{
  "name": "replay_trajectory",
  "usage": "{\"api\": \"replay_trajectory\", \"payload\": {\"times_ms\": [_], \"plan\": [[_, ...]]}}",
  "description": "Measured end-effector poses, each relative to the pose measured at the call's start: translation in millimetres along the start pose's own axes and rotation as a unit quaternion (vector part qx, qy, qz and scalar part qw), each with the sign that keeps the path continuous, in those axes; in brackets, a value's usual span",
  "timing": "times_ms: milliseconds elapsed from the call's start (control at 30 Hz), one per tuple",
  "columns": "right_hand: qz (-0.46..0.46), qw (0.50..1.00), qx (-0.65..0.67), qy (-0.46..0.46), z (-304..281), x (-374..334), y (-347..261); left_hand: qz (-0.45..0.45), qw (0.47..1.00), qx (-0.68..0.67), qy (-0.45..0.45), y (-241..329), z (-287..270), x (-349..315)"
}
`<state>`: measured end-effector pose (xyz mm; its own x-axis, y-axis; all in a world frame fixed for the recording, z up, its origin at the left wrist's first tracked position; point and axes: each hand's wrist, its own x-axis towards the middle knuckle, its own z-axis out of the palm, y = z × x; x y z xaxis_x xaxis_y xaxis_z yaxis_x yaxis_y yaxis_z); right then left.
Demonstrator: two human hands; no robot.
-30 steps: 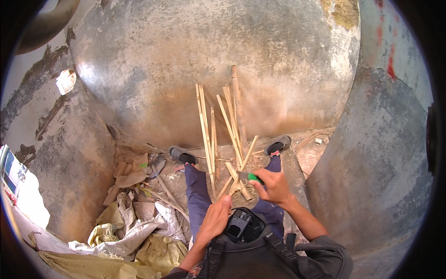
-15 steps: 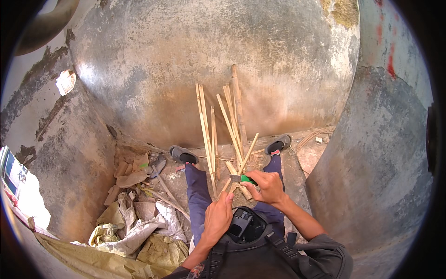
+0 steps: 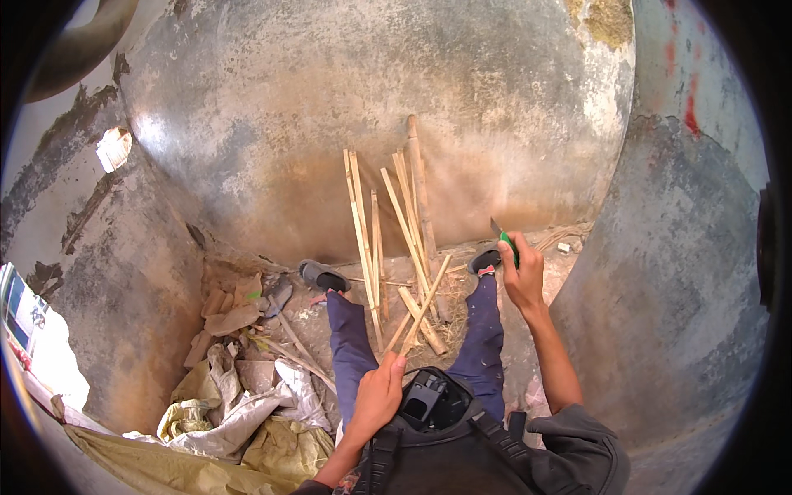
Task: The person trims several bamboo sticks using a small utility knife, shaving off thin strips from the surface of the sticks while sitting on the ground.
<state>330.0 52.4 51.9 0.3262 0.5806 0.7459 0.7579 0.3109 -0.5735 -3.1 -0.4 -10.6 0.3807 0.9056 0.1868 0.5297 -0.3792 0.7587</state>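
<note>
My left hand (image 3: 381, 391) is closed round the near end of a pale bamboo strip (image 3: 430, 299), which slants up and away to the right. A knife with a green handle (image 3: 508, 245) is gripped in my right hand (image 3: 525, 275), out to the right over my right shoe. Its short blade points up and to the left, apart from the strip. Beneath the held strip lies a short, thick bamboo piece (image 3: 426, 327) on the ground between my legs.
Several long bamboo strips (image 3: 363, 231) and a darker bamboo pole (image 3: 420, 186) lean against the curved wall (image 3: 330, 107) ahead. Crumpled sacks (image 3: 285, 441), broken tiles and sticks lie at my left. Another wall (image 3: 668, 305) rises close on the right.
My right hand has moved up and to the right with the knife, away from the bamboo strip. The left hand stays nearly in place and still holds the strip.
</note>
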Motion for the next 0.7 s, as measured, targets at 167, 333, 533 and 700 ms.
{"api": "replay_trajectory", "payload": {"times_ms": [167,333,533,700], "plan": [[-0.09,0.992,0.028,-0.085,13,-46,-23,-0.025,0.994,-0.101,-0.045,-3,-7,6],[-0.165,0.972,0.052,-0.159,29,-82,-47,-0.046,0.98,-0.182,-0.061,4,-11,12],[-0.165,0.962,0.067,-0.207,29,-83,-68,-0.045,0.958,-0.283,-0.011,6,-4,14],[-0.188,0.964,0.041,-0.186,26,-81,-70,-0.03,0.959,-0.281,0.015,9,-1,11]]}}
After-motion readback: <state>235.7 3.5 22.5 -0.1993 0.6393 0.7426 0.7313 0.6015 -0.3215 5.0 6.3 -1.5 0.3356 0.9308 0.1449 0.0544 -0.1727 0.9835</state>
